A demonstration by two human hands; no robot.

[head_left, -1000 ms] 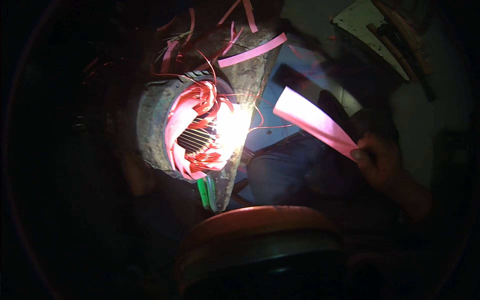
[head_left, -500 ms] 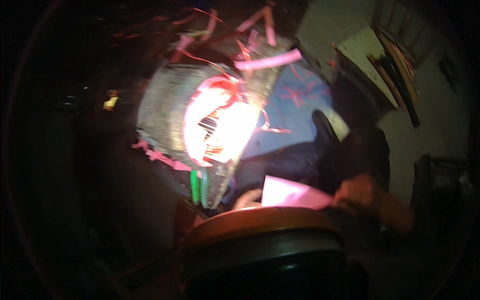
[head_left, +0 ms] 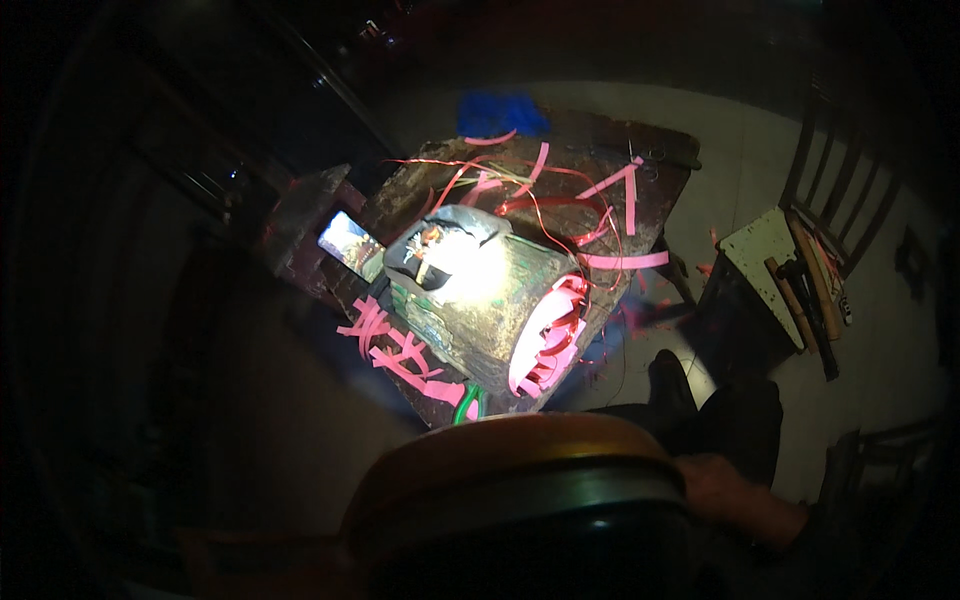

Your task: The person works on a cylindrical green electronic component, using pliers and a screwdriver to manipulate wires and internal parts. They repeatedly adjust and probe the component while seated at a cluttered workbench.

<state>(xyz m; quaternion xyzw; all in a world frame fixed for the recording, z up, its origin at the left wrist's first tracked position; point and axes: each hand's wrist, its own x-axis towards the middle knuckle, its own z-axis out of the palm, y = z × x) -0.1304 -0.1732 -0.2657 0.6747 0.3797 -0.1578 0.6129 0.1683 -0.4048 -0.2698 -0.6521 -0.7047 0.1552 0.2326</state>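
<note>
A grey motor stator (head_left: pixel 470 300) lies on its side on a worn wooden table (head_left: pixel 660 150), lit by a bright light. Pink paper strips (head_left: pixel 548 345) fill its open end, and thin copper wires (head_left: pixel 520 190) loop behind it. More pink strips (head_left: pixel 400 355) lie on the table on both sides of it. My right hand (head_left: pixel 725 495) is low at the lower right, beside a round orange-rimmed object (head_left: pixel 510 455) that hides its fingers. No pink sheet shows in that hand. My left hand is out of view.
A phone with a lit screen (head_left: pixel 350 245) leans at the table's left edge. A blue cloth (head_left: pixel 500 110) lies at the far end. At the right, a white board (head_left: pixel 765 260) holds dark tools (head_left: pixel 810 300), with a chair (head_left: pixel 840 190) behind it. My dark trouser leg and shoe (head_left: pixel 668 380) are by the table.
The view has pulled back and turned, so the whole table shows. My right hand, which held a wide pink sheet, has dropped beside the round object, and the sheet is out of sight.
</note>
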